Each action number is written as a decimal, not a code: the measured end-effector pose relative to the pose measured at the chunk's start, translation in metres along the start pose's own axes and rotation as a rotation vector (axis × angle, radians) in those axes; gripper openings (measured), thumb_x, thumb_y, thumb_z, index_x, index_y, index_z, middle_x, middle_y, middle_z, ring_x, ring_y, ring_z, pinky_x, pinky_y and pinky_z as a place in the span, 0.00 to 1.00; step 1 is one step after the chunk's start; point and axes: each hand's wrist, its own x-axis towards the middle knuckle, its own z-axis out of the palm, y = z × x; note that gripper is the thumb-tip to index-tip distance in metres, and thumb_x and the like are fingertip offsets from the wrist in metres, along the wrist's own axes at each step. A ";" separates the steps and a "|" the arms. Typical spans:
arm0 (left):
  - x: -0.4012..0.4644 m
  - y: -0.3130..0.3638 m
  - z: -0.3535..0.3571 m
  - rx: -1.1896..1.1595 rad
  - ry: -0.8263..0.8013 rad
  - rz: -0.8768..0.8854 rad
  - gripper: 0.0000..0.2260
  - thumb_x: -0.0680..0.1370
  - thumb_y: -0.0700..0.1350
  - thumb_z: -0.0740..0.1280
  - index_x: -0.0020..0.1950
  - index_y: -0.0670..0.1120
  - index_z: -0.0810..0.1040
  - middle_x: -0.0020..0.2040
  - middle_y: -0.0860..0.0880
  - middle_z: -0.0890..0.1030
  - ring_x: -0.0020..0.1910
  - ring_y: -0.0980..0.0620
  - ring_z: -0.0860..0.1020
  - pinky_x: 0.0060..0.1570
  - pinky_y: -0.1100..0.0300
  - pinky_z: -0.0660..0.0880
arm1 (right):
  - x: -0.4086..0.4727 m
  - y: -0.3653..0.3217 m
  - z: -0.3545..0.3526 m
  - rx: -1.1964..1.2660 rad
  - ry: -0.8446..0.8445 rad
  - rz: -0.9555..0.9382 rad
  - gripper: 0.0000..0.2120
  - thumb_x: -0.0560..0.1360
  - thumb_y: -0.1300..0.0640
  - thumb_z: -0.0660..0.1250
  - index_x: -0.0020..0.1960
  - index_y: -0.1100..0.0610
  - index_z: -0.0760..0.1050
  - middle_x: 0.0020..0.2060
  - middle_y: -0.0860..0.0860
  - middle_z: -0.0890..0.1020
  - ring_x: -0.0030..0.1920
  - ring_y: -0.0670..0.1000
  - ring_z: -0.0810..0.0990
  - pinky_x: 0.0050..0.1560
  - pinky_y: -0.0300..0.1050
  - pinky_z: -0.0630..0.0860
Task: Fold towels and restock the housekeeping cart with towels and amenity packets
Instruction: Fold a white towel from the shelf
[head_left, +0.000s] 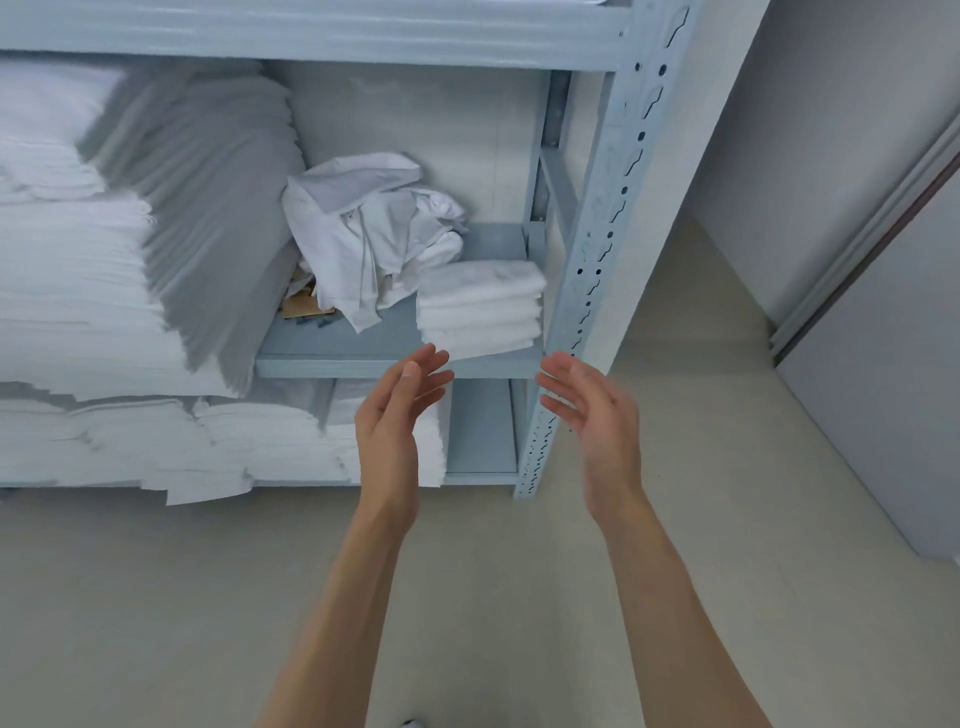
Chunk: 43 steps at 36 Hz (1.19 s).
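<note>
- Grey-blue steel rack (597, 249) fills the upper left of the view, its perforated front post running down toward the pale floor (467, 597).
- On the middle shelf (363, 358), near the right end, a small stack of folded white towels (480, 309) sits just beside the post, its front edge close to the shelf lip.
- Behind and left of that stack lies a crumpled white cloth (369, 228), loose and unfolded, one corner hanging down onto the shelf board.
- Under the cloth's left side a scrap of brown cardboard (304, 304) shows, with a few small dark bits on the shelf just in front of it; what they are is too small to tell.
- Far left, a tall pile of white linen (93, 291) takes up most of the middle shelf, with a grey fold draped over its right side.
- On the shelf below, more flat white linen (182, 447) is stacked, some edges overhanging the front.
- Left hand (397, 415) is raised before the shelf edge, palm facing right, fingers straight and loosely together, holding nothing; its fingertips overlap the lower left corner of the towels in view, and contact cannot be told.
- Right hand (592, 415) mirrors it, palm facing left, fingers spread a little and slightly blurred, empty, in front of the post.
- Both hands stand apart from each other, with the towels above the gap between them.
- At right, a grey wall (831, 130) and a door (893, 389) edge the floor.
</note>
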 end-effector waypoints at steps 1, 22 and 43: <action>-0.005 0.000 0.004 0.004 0.001 0.003 0.17 0.81 0.50 0.62 0.64 0.43 0.81 0.59 0.47 0.84 0.58 0.46 0.82 0.63 0.49 0.75 | -0.003 -0.001 -0.008 0.005 0.004 -0.005 0.14 0.82 0.55 0.60 0.61 0.58 0.81 0.55 0.51 0.85 0.57 0.50 0.83 0.60 0.51 0.78; -0.046 0.002 0.048 0.048 0.105 0.065 0.17 0.82 0.53 0.58 0.56 0.49 0.85 0.56 0.46 0.85 0.55 0.44 0.83 0.59 0.48 0.76 | -0.008 -0.006 -0.055 0.091 -0.077 0.055 0.13 0.82 0.57 0.61 0.59 0.59 0.81 0.53 0.51 0.86 0.55 0.50 0.84 0.59 0.48 0.79; 0.164 -0.067 0.020 -0.040 0.090 -0.161 0.15 0.84 0.46 0.59 0.57 0.41 0.83 0.49 0.40 0.85 0.47 0.41 0.84 0.51 0.53 0.78 | 0.163 0.054 0.033 -0.006 0.117 0.178 0.09 0.78 0.59 0.66 0.52 0.60 0.83 0.49 0.56 0.86 0.53 0.55 0.84 0.59 0.52 0.79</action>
